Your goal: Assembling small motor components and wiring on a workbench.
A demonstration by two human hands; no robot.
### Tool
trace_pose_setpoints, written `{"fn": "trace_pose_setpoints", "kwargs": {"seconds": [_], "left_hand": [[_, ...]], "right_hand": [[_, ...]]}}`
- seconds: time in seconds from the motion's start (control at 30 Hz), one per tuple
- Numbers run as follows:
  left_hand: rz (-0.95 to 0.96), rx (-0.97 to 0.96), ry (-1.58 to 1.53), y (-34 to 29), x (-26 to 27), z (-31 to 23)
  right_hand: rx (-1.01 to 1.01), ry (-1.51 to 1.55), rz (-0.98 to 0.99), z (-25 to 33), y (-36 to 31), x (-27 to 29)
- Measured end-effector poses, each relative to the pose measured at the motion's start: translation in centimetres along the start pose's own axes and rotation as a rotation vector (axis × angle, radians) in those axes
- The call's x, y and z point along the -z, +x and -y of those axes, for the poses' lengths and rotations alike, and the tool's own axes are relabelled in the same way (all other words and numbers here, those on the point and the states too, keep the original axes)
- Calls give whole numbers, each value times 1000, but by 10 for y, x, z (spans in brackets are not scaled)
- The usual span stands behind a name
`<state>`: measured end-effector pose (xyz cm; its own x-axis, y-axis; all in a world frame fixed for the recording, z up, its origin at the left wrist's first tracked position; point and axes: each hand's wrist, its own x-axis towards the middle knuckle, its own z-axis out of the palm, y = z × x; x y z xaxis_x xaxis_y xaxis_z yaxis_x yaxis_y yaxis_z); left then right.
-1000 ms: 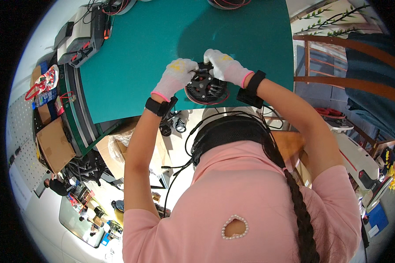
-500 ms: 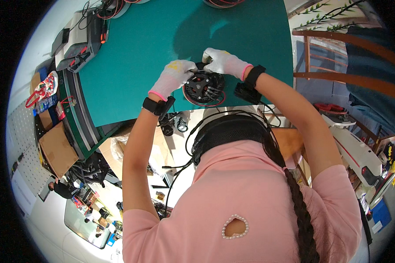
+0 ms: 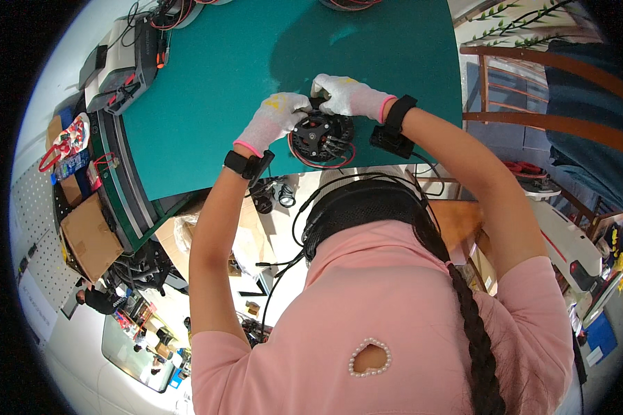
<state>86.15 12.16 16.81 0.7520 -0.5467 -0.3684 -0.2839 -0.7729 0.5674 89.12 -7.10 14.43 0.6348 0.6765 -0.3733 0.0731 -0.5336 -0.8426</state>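
Cardboard, formed into a brown box (image 3: 91, 234), is seen at far left, beyond the edge of the green bench (image 3: 208, 111). A grey and black machine (image 3: 121, 76) is placed at the bench's upper left corner, with an orange-handled tool (image 3: 161, 55) just beside it.

The left hand (image 3: 275, 116), gloved in white, is set against the upper left rim of a round black part (image 3: 319, 137). Its fingers are curled inward; whether anything is pinched by them cannot be told. The part is rested on the bench near its front edge, between and slightly below the two hands, with a red wire (image 3: 354, 153) looped around its lower side.

The right hand (image 3: 346, 95), likewise gloved, is held at the part's top, its fingers bent down and their tips hidden, so their grip cannot be told either.

The part looks stiff and fairly dense, and is probably best gripped by opposite sides of its outer rim. The thin wire should be treated as flexible and easily strained, and not used as a handle.

At right, a wooden chair (image 3: 526, 52) is draped with dark cloth (image 3: 581, 104).
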Motion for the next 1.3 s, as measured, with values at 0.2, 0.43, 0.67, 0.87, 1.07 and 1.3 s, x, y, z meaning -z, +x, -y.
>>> {"fn": "trace_pose_setpoints", "kwargs": {"seconds": [0.2, 0.43, 0.67, 0.87, 1.07, 1.3], "left_hand": [[24, 291, -92, 4, 5, -13], [50, 207, -80, 9, 2, -5], [28, 209, -179, 7, -2, -4], [-93, 121, -253, -2, -10, 5], [-158, 273, -439, -4, -21, 1], [-23, 172, -348, -24, 11, -14]], "right_hand": [[24, -58, 85, 5, 0, 10], [-14, -331, 32, 21, 2, -3], [51, -86, -16, -1, -1, 1], [-10, -154, -244, -1, -12, -20], [-29, 0, -234, -7, -27, -10], [-302, 601, -778, -23, -135, -21]]}}
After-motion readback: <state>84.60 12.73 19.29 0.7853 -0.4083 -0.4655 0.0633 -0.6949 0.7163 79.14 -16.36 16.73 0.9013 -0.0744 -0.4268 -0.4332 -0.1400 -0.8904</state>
